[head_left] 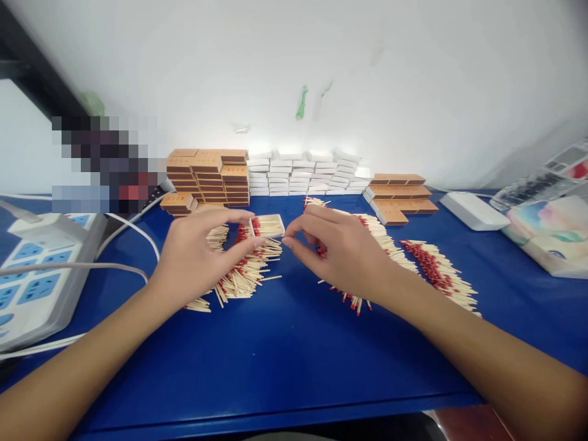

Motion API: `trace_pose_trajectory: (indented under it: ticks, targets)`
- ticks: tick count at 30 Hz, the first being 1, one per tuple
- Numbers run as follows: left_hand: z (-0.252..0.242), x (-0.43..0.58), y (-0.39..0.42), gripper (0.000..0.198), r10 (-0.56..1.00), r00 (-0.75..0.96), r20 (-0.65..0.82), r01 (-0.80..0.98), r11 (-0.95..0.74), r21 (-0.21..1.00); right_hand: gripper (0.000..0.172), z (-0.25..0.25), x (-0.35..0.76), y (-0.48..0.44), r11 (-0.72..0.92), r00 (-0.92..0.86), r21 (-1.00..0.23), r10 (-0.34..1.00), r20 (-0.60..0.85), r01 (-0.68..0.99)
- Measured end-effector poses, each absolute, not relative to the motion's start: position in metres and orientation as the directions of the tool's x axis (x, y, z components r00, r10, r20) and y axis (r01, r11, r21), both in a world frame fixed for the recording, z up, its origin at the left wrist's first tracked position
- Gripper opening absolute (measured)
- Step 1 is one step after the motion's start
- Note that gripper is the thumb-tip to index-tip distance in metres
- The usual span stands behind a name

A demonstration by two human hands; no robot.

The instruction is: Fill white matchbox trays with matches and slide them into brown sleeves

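My left hand (pixel 197 248) grips a white matchbox tray (pixel 267 226) by its left end, between thumb and fingers. Matches with red heads to the left lie inside the tray. At the tray's right end, the thumb and forefinger of my right hand (pixel 337 248) are pinched together on its corner. Beneath and behind my left hand spreads a pile of loose matches (pixel 243 278). Another match pile (pixel 376 233) is partly covered by my right hand. Farther right lies a third match pile (pixel 441 272), its heads pointing left.
Against the wall stand stacked brown matchboxes (pixel 206 174), a stack of white trays (pixel 301 174) and more brown boxes (pixel 402 196). A power strip (pixel 50 275) with cables occupies the left. On the right are a white box (pixel 475 211) and a tissue pack (pixel 551 236) on the blue table (pixel 285 367).
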State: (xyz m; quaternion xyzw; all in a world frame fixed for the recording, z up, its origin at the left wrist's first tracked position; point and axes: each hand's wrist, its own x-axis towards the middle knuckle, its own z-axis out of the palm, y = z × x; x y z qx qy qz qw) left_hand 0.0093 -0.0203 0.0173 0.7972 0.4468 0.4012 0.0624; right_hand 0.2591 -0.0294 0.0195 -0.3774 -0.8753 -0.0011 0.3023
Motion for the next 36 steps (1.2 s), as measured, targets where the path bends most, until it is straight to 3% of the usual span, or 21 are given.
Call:
trace_pose_trajectory:
  ticks: [6,10,22,36]
  targets:
    - [0.019,0.008,-0.018,0.030,0.771,0.248,0.587,0.666,-0.575,0.475,0.013,0.006,0.250,-0.038,0.673,-0.668,-0.365,0.726,0.161,0.644]
    - [0.012,0.012,-0.019,0.030,0.749,0.300,0.591,0.648,-0.615,0.450,0.009,0.008,0.247,-0.039,0.639,-0.683,-0.422,0.728,0.059,0.644]
    - [0.010,0.011,-0.017,0.030,0.751,0.308,0.584,0.653,-0.613,0.444,0.011,-0.002,0.236,-0.042,0.660,-0.660,-0.359,0.738,0.143,0.660]
    - [0.011,0.011,-0.017,0.032,0.751,0.299,0.588,0.647,-0.613,0.454,0.013,0.014,0.246,-0.041,0.636,-0.671,-0.350,0.741,0.028,0.688]
